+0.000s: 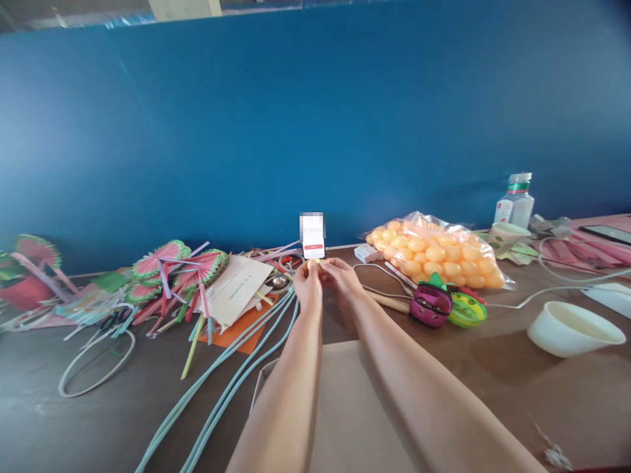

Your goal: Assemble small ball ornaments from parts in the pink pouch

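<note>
Both arms reach forward over the table, and my hands meet in front of a phone (314,247) with a lit screen. My left hand (307,284) is closed, its fingertips around a small yellow-orange piece (313,262) that is mostly hidden. Close beside it, my right hand (341,276) has its fingers bent and pinched towards the same piece; its exact hold is partly hidden. Below my forearms lies a shallow beige box or tray (362,414).
A clear bag of orange egg-shaped pieces (444,253) lies right, near a purple pouch (430,305), a white bowl (574,328) and a bottle (515,203). Left are watermelon-patterned paper fans (162,259), papers (236,289) and pale blue cords (231,374). A blue panel (315,118) stands behind.
</note>
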`<state>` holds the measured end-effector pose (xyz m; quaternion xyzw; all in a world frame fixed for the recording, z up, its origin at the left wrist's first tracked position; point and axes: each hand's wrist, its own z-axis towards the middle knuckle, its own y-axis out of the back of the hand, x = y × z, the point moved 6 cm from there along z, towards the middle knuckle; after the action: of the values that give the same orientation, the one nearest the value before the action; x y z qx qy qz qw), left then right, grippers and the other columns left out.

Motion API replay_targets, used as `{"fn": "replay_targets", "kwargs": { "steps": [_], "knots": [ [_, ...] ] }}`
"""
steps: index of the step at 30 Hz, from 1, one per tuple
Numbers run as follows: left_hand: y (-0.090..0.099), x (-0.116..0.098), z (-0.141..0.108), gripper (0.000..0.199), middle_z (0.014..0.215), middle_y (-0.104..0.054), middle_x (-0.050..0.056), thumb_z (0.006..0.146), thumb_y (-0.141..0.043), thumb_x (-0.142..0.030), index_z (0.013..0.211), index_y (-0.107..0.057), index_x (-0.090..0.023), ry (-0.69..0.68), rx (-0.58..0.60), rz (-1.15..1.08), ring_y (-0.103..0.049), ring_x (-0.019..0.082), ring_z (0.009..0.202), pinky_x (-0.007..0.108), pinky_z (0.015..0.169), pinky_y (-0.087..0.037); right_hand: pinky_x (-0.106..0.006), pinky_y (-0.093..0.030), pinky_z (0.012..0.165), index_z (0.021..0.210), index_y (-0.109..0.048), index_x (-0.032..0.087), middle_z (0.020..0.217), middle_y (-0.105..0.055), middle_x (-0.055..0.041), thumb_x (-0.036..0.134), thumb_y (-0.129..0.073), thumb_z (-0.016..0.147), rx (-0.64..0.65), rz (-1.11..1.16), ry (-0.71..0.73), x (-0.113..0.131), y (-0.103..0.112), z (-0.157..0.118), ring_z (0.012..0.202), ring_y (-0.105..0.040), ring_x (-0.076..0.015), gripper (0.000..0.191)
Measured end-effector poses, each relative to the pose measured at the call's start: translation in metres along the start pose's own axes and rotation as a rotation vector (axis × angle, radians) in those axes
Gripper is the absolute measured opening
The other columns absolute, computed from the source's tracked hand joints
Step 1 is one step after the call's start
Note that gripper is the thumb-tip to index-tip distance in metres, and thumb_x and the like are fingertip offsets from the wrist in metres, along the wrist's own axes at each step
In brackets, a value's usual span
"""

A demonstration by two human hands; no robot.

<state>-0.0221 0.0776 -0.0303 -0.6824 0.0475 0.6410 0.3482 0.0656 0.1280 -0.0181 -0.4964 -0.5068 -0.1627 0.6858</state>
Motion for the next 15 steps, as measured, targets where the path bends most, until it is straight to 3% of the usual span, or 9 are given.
{"fn": "replay_targets", "kwargs": {
  "steps": [7,15],
  "knots": [
    [-0.0037,-0.0012,-0.0034,0.031,0.073,-0.067,0.005,0.070,-0.070,-0.041,0.084,-0.068,-0.014,0.085,0.012,-0.106,-0.062,0.015,0.060,0.029,0.061,-0.049,-0.024,-0.050,0.048,0.078,-0.059,0.018,0.062,-0.062,-0.0011,0.042,-0.077,0.072,-0.002,0.054,-0.098,-0.0026,0.0017,0.0013,0.049,-0.053,-0.0117,0.031],
    [-0.0005,0.0066,0.0027,0.035,0.076,-0.069,0.006,0.067,-0.072,-0.041,0.087,-0.070,-0.013,0.027,0.038,-0.106,-0.063,0.016,0.064,0.029,0.063,-0.050,-0.018,-0.047,0.049,0.084,-0.065,0.015,0.061,-0.059,0.0010,0.035,-0.079,0.068,0.066,0.000,-0.088,-0.0078,-0.0009,0.0035,0.048,-0.047,-0.0068,0.029]
  ]
}}
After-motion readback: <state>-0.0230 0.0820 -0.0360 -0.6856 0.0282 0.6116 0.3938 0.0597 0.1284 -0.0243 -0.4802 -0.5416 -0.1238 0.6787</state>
